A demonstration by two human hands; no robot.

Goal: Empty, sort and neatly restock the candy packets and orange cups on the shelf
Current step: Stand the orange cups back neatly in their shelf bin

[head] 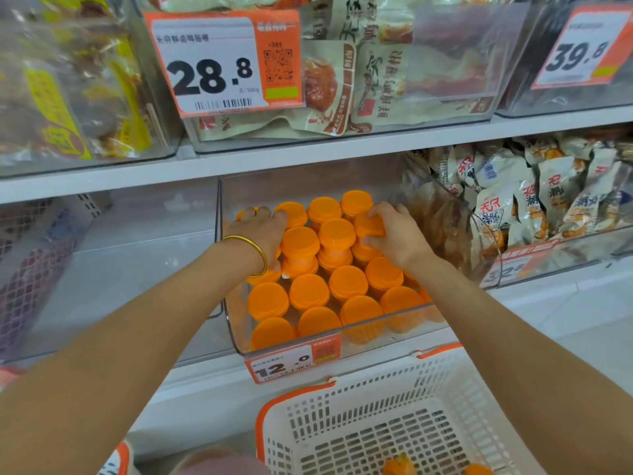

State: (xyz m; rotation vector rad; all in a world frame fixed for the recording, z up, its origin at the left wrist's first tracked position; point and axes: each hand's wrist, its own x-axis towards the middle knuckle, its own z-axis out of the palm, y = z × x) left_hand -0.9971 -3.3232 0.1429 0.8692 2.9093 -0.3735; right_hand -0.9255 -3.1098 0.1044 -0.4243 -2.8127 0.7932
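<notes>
Stacked in the clear bin [236, 334], the orange cups [309, 291] are looking light, stiff and smooth-lidded — best pinched by the sides — as the right hand [397, 234] is curling round a top one and the left hand [260, 231] is covering others, grip unclear.

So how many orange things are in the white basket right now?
2: one orange piece on the basket floor at the frame's bottom edge, another right of it. Both are cut off; more may be hidden below.

A shop: above the white shelf board [102, 180], a 28.8 price tag [219, 63] fronts clear bins [455, 63] of snack packets [329, 87]; below it, a shopping basket [294, 392].
</notes>
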